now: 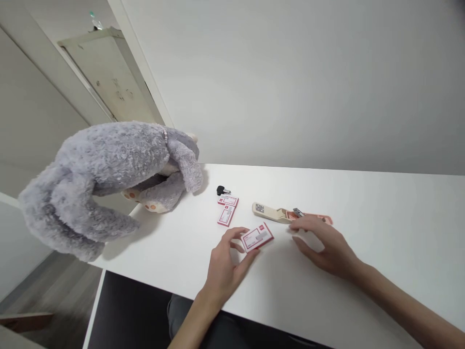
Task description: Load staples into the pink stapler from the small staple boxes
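My left hand (227,264) grips a small white box with red edges (257,237), thumb below and fingers behind its upper left side. The box is tilted up off the table, and its printed label shows a picture of a staple strip. My right hand (327,245) is beside an opened-out stapler (276,213) with a cream arm and a pinkish-orange base. Its thumb and index finger are apart, with nothing visible between them. Part of the stapler is covered by these fingers. A metal piece (298,212) sticks up from the stapler's middle.
Two similar boxes (225,215) lie on the white table (381,218), next to a small black-and-metal item (222,190). A large grey plush toy (116,152) slumps over the table's left end. Behind the table rises a pale wall (290,87).
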The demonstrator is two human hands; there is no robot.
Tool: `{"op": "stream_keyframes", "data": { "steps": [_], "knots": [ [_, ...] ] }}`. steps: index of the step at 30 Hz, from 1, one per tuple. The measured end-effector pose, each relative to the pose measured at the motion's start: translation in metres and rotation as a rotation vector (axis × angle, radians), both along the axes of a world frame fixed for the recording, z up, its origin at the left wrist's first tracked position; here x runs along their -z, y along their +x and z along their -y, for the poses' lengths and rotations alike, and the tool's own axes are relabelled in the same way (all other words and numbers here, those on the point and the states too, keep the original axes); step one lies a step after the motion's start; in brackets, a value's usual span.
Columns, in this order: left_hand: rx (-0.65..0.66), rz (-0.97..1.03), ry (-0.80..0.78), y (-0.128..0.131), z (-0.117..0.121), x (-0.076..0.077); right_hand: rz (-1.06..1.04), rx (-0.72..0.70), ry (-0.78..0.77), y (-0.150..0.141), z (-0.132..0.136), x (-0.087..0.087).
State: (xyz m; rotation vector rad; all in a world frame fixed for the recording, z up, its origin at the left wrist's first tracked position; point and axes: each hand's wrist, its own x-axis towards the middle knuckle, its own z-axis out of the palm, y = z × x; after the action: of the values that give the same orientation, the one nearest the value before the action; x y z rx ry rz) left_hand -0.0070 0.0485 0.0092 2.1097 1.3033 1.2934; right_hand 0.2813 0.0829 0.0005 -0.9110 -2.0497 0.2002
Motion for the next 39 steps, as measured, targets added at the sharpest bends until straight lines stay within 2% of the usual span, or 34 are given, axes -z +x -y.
{"op": "stream_keyframes", "data": {
  "steps": [5,13,20,25,27,29,34,39],
  "knots": [
    [0.117,-0.135,0.047,0.002,-0.001,-0.003,-0.056,-0.209,-0.187,-0.010,0.006,-0.004],
    [0.103,-0.152,-0.021,0.001,0.002,-0.001,-0.264,-0.413,-0.506,-0.012,0.007,-0.007],
    [0.116,-0.196,0.005,0.002,0.002,-0.005,-0.230,-0.446,-0.693,-0.015,0.009,-0.013],
    [0.138,-0.250,-0.002,0.001,0.002,-0.006,-0.239,-0.384,-0.752,-0.016,0.011,-0.012],
    [0.154,-0.275,-0.010,0.000,0.001,-0.005,-0.236,-0.317,-0.735,-0.016,0.011,-0.010],
    [0.162,-0.299,-0.010,0.001,0.000,-0.004,-0.233,-0.237,-0.651,-0.015,0.011,-0.009],
    [0.143,-0.375,0.022,0.003,-0.002,-0.004,-0.251,-0.077,-0.268,-0.012,0.008,-0.005],
    [0.103,-0.373,0.016,0.006,-0.002,-0.008,-0.115,-0.090,0.035,-0.012,0.013,-0.006]
  ]
}}
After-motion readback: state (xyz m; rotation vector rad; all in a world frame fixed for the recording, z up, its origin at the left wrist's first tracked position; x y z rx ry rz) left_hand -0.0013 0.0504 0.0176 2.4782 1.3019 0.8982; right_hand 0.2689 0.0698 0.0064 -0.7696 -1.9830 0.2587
